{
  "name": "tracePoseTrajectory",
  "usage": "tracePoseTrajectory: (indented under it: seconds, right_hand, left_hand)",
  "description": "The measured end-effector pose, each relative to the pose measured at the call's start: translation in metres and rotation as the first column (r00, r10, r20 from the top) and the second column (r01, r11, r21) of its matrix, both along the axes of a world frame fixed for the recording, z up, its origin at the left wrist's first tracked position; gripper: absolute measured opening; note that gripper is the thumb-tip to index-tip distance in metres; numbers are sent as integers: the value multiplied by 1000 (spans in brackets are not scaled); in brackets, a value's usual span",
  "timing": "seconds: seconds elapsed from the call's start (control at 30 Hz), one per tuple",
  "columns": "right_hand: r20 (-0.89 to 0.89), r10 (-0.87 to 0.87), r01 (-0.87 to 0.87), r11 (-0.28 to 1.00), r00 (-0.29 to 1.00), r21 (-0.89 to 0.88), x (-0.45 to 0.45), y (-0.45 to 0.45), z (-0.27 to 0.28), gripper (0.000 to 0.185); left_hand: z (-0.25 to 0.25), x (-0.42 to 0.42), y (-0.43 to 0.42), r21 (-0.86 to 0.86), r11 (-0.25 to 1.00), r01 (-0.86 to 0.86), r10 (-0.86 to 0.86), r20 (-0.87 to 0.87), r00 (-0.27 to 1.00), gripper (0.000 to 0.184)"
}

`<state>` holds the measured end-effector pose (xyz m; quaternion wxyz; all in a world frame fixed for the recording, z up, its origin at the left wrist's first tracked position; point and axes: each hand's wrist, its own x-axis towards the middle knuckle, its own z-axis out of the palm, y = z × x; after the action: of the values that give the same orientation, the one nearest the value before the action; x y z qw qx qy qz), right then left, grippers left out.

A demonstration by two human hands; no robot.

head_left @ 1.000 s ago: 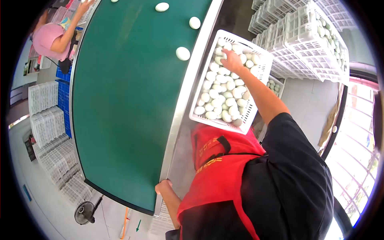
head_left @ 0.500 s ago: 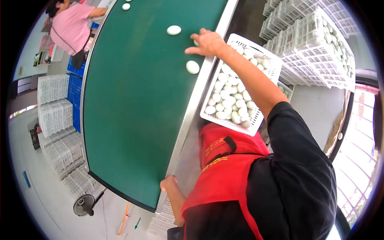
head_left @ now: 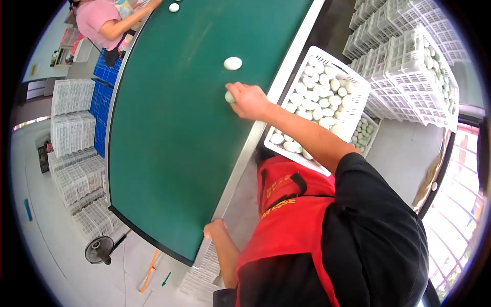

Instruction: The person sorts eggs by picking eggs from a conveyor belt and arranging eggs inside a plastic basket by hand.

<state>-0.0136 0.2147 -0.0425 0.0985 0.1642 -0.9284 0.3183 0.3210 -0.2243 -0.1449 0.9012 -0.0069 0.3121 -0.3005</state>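
My right hand (head_left: 249, 101) is over the green belt (head_left: 169, 138), its fingers closed round a pale egg (head_left: 230, 96). Just beyond it lies another white egg (head_left: 232, 63), apart from the fingers. Beside my right forearm sits a white plastic basket (head_left: 362, 91) holding many eggs; the forearm covers part of it. My left hand (head_left: 217, 228) is curled over the metal rail (head_left: 234, 182) at the near end of the belt, with some fingers hidden. Farther up the belt, one more egg (head_left: 174, 7) lies near the far rail.
Stacked white crates (head_left: 404, 77) with eggs rise at the right, and a lower egg basket (head_left: 364, 134) sits under the near one. Across the belt are a person in pink (head_left: 97, 23), blue crates (head_left: 101, 97) and white crates (head_left: 73, 133). A fan (head_left: 99, 249) stands beyond the belt's end.
My right hand has come down the belt and gone from spread fingers to closed round an egg. The view has shifted slightly. My left hand stays on the rail.
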Motion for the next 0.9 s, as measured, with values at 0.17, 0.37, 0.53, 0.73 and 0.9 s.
tracePoseTrajectory:
  seconds: [0.17,0.37,0.53,0.73,0.9]
  right_hand:
    - [-66,11,-14,999,998,-46,-25,17,38,36]
    - [371,49,-68,997,927,39,-48,0,36,43]
    - [326,155,-91,975,933,-203,-14,18,42,47]
    - [254,-149,238,899,956,-367,86,145,19,51]
    - [440,-540,553,826,717,112,104,283,-58,50]
  left_hand:
    - [0,2,-7,102,992,73,-67,-57,996,49]
    - [-2,-2,-6,-217,970,-112,22,-383,924,39]
    - [-31,14,-35,-221,971,-88,28,-260,965,40]
    - [-25,14,-35,-26,996,82,-82,24,996,39]
    - [-14,8,-20,987,108,-120,-943,140,302,37]
